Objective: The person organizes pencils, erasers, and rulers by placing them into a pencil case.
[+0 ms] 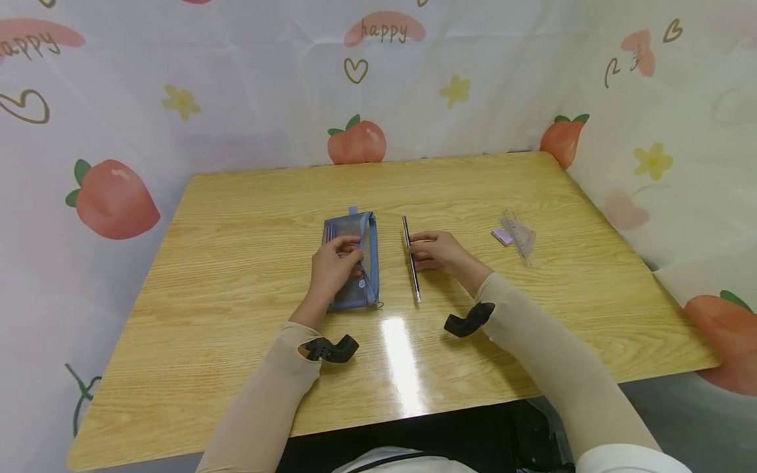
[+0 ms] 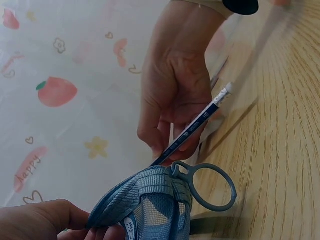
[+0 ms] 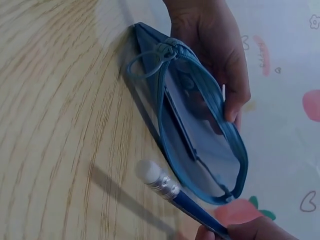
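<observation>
A blue mesh pencil case point(image 1: 353, 299) lies on the table with its zip undone, and my left hand point(image 1: 332, 268) pinches the upper edge of its mouth. In the right wrist view the mouth of the case point(image 3: 239, 170) gapes wide, and a slim dark strip shows inside. My right hand point(image 1: 439, 251) holds a dark blue pencil point(image 1: 415, 279) just right of the case. The pencil's white eraser end point(image 3: 148, 171) points toward my body. A round zip pull point(image 2: 233, 192) hangs at the near end of the case.
To the right on the wooden table point(image 1: 236, 249) lie a small purple-and-white eraser point(image 1: 501, 237) and clear plastic rulers point(image 1: 523, 238), one of them triangular. A patterned cloth point(image 1: 254, 85) hangs behind the table and along its right side.
</observation>
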`<state>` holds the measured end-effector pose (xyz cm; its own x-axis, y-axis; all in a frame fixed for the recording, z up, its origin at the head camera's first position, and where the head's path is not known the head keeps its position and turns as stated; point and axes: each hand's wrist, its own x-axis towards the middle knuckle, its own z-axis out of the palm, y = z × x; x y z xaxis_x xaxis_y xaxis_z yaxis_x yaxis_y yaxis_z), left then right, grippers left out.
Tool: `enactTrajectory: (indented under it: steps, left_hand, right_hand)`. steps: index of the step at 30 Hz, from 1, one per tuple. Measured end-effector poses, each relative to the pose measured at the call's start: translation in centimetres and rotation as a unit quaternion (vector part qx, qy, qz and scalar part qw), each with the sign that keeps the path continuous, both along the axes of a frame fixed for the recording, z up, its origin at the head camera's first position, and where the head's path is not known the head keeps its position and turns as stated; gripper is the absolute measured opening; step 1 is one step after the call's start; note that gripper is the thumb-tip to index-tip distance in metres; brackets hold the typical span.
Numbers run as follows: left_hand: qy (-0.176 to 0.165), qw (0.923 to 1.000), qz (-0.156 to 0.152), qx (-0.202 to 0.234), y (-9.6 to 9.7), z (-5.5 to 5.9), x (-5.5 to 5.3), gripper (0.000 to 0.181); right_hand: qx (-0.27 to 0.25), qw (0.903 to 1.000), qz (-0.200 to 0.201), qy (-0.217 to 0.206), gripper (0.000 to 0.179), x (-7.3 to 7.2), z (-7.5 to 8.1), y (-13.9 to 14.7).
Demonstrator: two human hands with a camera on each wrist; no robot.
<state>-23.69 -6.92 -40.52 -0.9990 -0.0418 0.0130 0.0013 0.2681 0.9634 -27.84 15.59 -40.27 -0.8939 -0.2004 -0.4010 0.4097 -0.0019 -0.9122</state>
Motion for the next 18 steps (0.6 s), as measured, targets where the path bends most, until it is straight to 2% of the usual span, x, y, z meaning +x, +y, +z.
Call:
enactTrajectory:
  steps: [18]
  left_hand:
    - [0.002,1.0,0.005,0.0,0.2,-0.1,0.0,0.028]
  right_hand:
    - [-0.018,0.9998,0.012,-0.003,0.039,0.1,-0.3,-1.8]
